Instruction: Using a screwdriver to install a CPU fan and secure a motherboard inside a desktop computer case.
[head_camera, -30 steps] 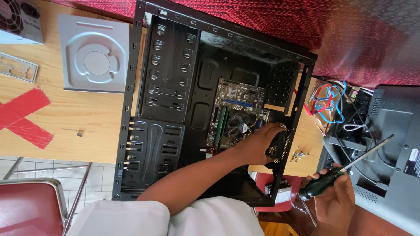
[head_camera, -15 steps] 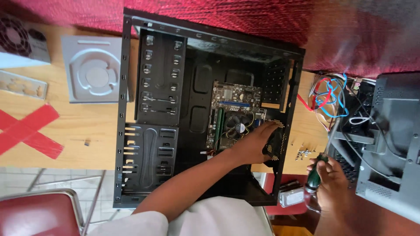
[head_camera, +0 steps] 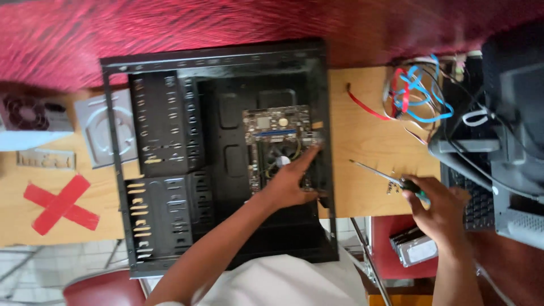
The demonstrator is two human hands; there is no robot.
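Open black computer case (head_camera: 170,170) lies flat on the wooden desk (head_camera: 362,141), filling its middle from the far edge to the near edge. Motherboard (head_camera: 277,144) sits inside, toward the case's right wall.

Left hand (head_camera: 289,184) is inside the case, resting on the lower part of the motherboard. Fingers loosely spread, forefinger stretched toward the board's right edge; it grips nothing that shows.

Right hand (head_camera: 439,209) is at the desk's near right corner, closed around the dark green handle of a screwdriver (head_camera: 391,178). Shaft points left and away, tip over bare desk, apart from the case. A few small screws (head_camera: 392,187) lie just beside the shaft.

Far right corner: tangle of red and blue cables (head_camera: 416,93), beside a grey unit (head_camera: 510,130). Hard drive (head_camera: 413,249) lies on a red chair (head_camera: 391,238) below the right hand.

Left edge of desk: red tape cross (head_camera: 59,204), grey metal plate (head_camera: 93,133), power supply (head_camera: 31,119) with fan grille.
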